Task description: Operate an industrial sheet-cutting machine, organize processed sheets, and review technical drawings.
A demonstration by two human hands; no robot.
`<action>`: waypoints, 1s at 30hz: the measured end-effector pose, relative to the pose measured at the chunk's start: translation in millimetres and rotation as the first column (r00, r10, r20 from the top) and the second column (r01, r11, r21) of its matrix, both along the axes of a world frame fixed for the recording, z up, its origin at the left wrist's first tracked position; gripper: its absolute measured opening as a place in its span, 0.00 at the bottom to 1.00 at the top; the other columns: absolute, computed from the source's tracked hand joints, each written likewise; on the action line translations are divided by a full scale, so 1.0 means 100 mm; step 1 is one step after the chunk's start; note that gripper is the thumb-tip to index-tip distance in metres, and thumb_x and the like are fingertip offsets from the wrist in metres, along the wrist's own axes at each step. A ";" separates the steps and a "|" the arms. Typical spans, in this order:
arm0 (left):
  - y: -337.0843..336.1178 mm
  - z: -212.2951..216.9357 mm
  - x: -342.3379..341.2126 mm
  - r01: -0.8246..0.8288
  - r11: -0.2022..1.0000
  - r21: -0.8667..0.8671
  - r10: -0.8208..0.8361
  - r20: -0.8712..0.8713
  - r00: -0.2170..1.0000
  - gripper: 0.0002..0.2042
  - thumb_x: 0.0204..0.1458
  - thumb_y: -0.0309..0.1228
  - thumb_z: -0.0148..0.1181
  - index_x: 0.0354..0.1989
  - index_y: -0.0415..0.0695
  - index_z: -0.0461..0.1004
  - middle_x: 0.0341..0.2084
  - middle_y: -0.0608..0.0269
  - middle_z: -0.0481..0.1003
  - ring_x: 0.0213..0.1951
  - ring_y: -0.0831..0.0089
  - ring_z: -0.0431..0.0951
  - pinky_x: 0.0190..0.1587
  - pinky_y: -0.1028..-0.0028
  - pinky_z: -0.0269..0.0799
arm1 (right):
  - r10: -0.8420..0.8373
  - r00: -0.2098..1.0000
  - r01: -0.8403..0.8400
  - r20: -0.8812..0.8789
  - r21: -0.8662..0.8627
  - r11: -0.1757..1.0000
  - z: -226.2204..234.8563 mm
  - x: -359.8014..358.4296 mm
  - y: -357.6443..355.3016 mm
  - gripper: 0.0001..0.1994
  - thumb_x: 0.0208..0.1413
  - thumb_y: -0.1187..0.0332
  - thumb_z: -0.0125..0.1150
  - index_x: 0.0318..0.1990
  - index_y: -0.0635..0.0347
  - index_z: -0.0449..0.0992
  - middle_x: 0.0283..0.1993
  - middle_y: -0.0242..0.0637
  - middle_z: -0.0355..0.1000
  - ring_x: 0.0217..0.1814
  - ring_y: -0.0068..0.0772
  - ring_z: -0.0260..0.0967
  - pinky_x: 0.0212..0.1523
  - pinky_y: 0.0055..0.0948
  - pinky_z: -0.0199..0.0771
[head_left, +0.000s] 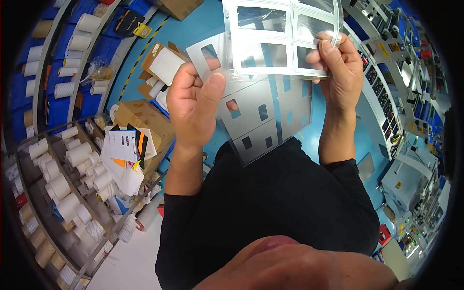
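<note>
My left hand [193, 108] grips a thin grey sheet [249, 118] with rounded rectangular cut-outs, its thumb pressed on the near face. The sheet hangs tilted in front of my black top, and a fingertip shows through one cut-out. Higher up, my right hand [342, 72] pinches the lower right corner of a clear plastic sheet [261, 37] bearing white-framed, rounded windows. That clear sheet overlaps the upper part of the grey one. More grey material with cut-outs [296, 108] shows below it; I cannot tell whether it is a separate sheet.
Racks full of white rolls [79, 153] line the left side. An open cardboard box [147, 116] stands near them, beside a pile of papers [126, 147]. Machinery with control panels [379, 89] runs along the right. The floor [193, 24] is blue with a striped line.
</note>
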State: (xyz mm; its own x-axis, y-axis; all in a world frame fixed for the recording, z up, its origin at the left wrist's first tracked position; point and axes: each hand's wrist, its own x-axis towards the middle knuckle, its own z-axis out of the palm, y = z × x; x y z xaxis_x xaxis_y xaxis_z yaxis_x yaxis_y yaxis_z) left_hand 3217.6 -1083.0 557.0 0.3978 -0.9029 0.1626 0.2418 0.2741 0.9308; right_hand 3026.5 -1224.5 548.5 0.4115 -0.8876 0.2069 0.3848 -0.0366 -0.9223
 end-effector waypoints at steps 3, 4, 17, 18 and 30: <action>0.00 0.02 -0.02 0.007 1.000 -0.005 -0.008 -0.046 0.999 0.12 0.57 0.27 0.55 0.46 0.33 0.65 0.30 0.57 0.75 0.23 0.77 0.74 0.25 0.80 0.70 | -0.016 1.000 0.016 -0.020 -0.001 1.000 0.01 -0.02 0.02 0.10 0.59 0.71 0.54 0.45 0.67 0.71 0.26 0.39 0.74 0.17 0.17 0.62 0.17 0.16 0.64; 0.00 0.03 -0.02 0.018 1.000 -0.006 -0.019 -0.053 0.998 0.12 0.57 0.27 0.55 0.46 0.33 0.65 0.30 0.57 0.75 0.23 0.77 0.74 0.25 0.80 0.70 | -0.023 1.000 0.023 -0.020 -0.025 0.999 0.00 0.00 0.03 0.10 0.59 0.71 0.54 0.44 0.67 0.71 0.26 0.39 0.74 0.17 0.17 0.63 0.17 0.16 0.65; -0.08 0.09 -0.01 -0.090 0.995 0.041 0.089 0.035 0.995 0.11 0.54 0.25 0.54 0.43 0.33 0.65 0.31 0.53 0.74 0.21 0.77 0.73 0.21 0.79 0.70 | 0.081 0.994 -0.088 -0.075 -0.094 0.992 0.17 -0.04 0.05 0.07 0.56 0.74 0.55 0.41 0.68 0.72 0.28 0.38 0.73 0.27 0.21 0.74 0.25 0.13 0.71; -0.08 0.09 -0.01 -0.095 0.995 0.038 0.094 0.040 0.995 0.11 0.54 0.24 0.54 0.43 0.33 0.65 0.31 0.53 0.74 0.20 0.77 0.73 0.20 0.79 0.70 | 0.081 0.994 -0.088 -0.075 -0.092 0.992 0.18 -0.03 0.06 0.07 0.56 0.74 0.55 0.41 0.68 0.72 0.28 0.38 0.73 0.27 0.21 0.74 0.25 0.13 0.71; -0.06 0.09 0.02 -0.106 0.994 -0.009 0.106 0.034 0.994 0.11 0.54 0.24 0.53 0.43 0.34 0.65 0.28 0.53 0.74 0.18 0.77 0.72 0.18 0.81 0.68 | 0.167 0.986 -0.166 0.011 0.185 0.969 0.44 0.03 0.12 0.13 0.55 0.78 0.56 0.48 0.69 0.68 0.33 0.37 0.74 0.24 0.17 0.71 0.26 0.15 0.70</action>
State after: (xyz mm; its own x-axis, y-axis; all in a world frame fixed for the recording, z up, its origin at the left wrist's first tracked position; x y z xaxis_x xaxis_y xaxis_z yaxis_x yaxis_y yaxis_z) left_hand 3219.3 -1088.8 565.8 0.4851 -0.8549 0.1837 0.1790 0.3027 0.9361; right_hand 3029.4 -1212.4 592.6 0.5575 -0.8290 0.0434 0.3663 0.1988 -0.9090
